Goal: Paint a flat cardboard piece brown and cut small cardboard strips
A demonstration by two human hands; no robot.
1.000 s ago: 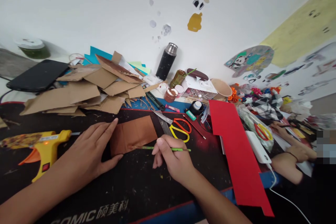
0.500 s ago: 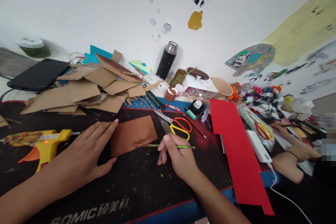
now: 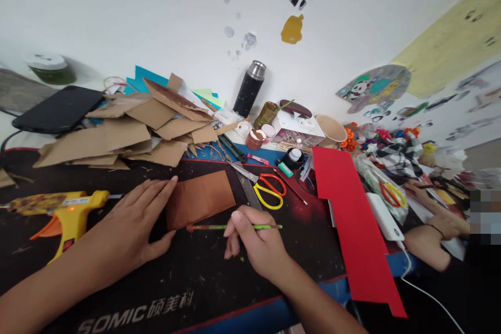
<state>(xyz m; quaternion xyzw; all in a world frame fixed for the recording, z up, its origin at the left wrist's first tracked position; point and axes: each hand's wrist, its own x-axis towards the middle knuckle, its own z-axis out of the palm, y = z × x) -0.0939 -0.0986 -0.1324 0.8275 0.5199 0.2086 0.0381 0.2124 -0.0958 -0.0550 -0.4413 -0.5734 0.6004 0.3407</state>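
Note:
A brown-painted rectangular piece [image 3: 203, 197], perhaps cardboard, lies flat on the black desk mat [image 3: 203, 276]. My left hand [image 3: 136, 222] rests flat with fingers stretched, its fingertips at the piece's left edge. In my right hand [image 3: 256, 240] a thin green paintbrush [image 3: 235, 227] is pinched between thumb and fingers. The brush lies almost level, and its brown-coated tip is at the piece's near edge, toward the lower left. Scissors [image 3: 268, 190] with red and yellow handles lie just beyond my right hand, beside a metal ruler [image 3: 250, 193].
Left of my hand lies a yellow hot glue gun [image 3: 72, 214]. Cardboard scraps [image 3: 117, 138] pile up behind, near a black thermos [image 3: 250, 88] and an open jar of brown paint [image 3: 255, 139]. A red sheet [image 3: 352, 224] lies to the right; beyond it a co-worker's arms [image 3: 434, 229] show.
My right hand has moved a little left and down. The brush tip has slid from the piece's surface to its near edge. My left hand stays in place.

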